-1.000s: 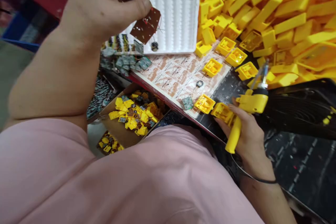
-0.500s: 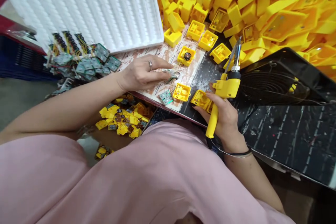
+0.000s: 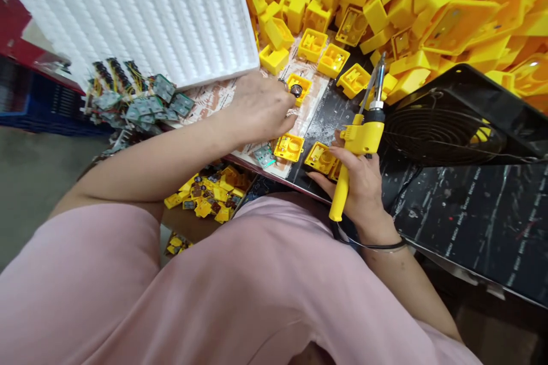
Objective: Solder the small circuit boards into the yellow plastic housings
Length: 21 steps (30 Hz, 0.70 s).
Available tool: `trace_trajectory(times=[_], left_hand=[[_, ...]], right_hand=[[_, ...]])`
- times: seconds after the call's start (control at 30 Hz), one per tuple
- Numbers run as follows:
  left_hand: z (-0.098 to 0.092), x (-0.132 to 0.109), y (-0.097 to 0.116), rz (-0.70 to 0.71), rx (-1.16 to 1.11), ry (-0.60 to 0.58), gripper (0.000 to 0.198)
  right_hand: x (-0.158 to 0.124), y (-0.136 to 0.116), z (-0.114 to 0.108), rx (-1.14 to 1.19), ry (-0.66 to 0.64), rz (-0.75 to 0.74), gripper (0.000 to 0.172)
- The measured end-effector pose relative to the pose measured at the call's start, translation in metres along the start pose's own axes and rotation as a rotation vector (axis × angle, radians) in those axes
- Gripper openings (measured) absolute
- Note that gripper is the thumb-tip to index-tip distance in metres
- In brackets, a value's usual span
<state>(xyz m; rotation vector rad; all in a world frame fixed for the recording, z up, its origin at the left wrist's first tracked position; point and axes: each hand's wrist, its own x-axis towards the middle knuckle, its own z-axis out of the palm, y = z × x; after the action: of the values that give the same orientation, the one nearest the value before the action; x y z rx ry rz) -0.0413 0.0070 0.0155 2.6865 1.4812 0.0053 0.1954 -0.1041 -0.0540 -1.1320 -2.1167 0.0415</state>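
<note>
My left hand (image 3: 263, 105) is closed, knuckles up, with its fingertips at a yellow plastic housing (image 3: 303, 84) that has a round black part (image 3: 295, 90) in it. Whatever those fingers pinch is hidden beneath them. In my right hand (image 3: 362, 182) is a yellow soldering gun (image 3: 363, 137), its metal tip pointing up and away from me. Thumb and fingers of this hand also reach around an open yellow housing (image 3: 320, 157) at the table edge. Between the hands lie another open housing (image 3: 289, 147) and a small green circuit board (image 3: 265, 155).
Yellow housings (image 3: 402, 11) are heaped at the back right, beside a black fan (image 3: 440, 120). A white foam sheet (image 3: 162, 17) stands at the back left, with wired circuit boards (image 3: 145, 105) bundled before it. Below the table edge, a box holds yellow parts (image 3: 214, 194).
My left hand has moved forward from the circuit board it was fingering to the housing with the round black part, and now covers that spot. My right hand keeps the soldering gun.
</note>
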Motion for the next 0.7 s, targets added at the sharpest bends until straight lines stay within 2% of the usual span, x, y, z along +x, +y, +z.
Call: trace_trajectory(times=[0.1, 0.2, 0.27, 0.37, 0.5, 0.6, 0.7], left_hand=[[0.005, 0.009, 0.001, -0.018, 0.004, -0.030, 0.034], [0.007, 0.005, -0.014, 0.019, -0.101, -0.034, 0.032], [0.004, -0.001, -0.028, 0.063, -0.247, 0.016, 0.033], [-0.003, -0.005, -0.043, 0.033, -0.542, 0.139, 0.042], [-0.019, -0.001, -0.041, -0.016, -0.824, 0.203, 0.055], [-0.025, -0.003, -0.025, 0.096, -0.847, 0.049, 0.045], [-0.014, -0.013, -0.006, 0.235, -0.613, -0.061, 0.026]], right_hand=[[-0.001, -0.001, -0.001, 0.006, -0.002, 0.013, 0.071], [-0.002, -0.001, -0.003, 0.014, -0.003, 0.008, 0.064], [-0.003, -0.001, -0.004, 0.013, 0.013, 0.009, 0.062], [-0.001, -0.001, -0.003, -0.011, 0.036, 0.006, 0.064], [0.010, -0.005, -0.004, -0.043, 0.016, -0.060, 0.061], [0.013, -0.011, -0.019, -0.037, 0.090, -0.045, 0.053], [0.000, -0.012, -0.047, -0.026, 0.139, -0.042, 0.037]])
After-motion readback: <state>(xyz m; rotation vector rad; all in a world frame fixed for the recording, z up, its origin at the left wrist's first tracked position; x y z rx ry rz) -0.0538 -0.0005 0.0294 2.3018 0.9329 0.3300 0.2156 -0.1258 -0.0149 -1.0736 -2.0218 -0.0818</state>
